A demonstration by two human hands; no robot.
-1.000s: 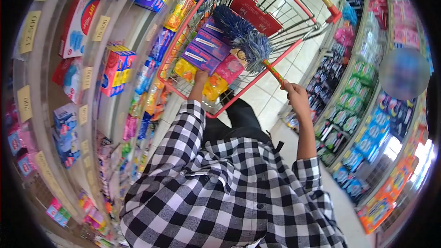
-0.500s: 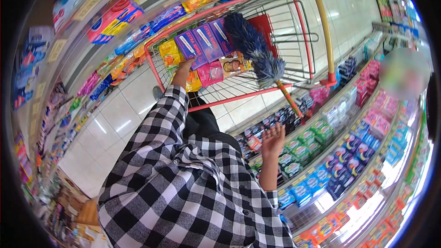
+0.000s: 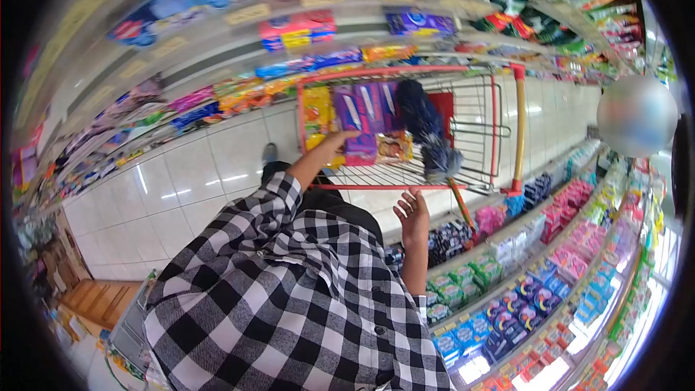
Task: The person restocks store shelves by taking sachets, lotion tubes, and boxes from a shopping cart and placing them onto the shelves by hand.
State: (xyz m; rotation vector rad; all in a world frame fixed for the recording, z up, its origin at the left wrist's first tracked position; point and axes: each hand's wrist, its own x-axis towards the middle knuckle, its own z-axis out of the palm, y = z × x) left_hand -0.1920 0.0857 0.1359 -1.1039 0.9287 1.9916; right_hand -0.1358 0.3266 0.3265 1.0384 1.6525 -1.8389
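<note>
A wire shopping cart [image 3: 474, 130] with red edges stands in front of me. Purple boxes [image 3: 367, 105] lie in it beside yellow packs [image 3: 317, 112] and a pack with a picture [image 3: 393, 148]. A dark blue duster [image 3: 422, 119] lies across the cart, its coloured handle [image 3: 460, 205] sticking out over the near rim. My left hand [image 3: 334, 146] reaches over that rim and touches the purple boxes, its fingers partly hidden by blur. My right hand [image 3: 413, 216] is just outside the rim, left of the duster handle, palm up, fingers spread and holding nothing.
Shelves with packs and price labels [image 3: 248, 13] run behind the cart. Lower shelves of soap-like packs [image 3: 518, 304] curve along the right. Pale floor tiles [image 3: 174, 174] show at the left, with a brown wooden item [image 3: 101, 303] at the lower left.
My right hand has let go of the duster handle and opened. The duster now rests on the cart. My view has turned, and the cart now lies sideways. My left hand stays at the boxes.
</note>
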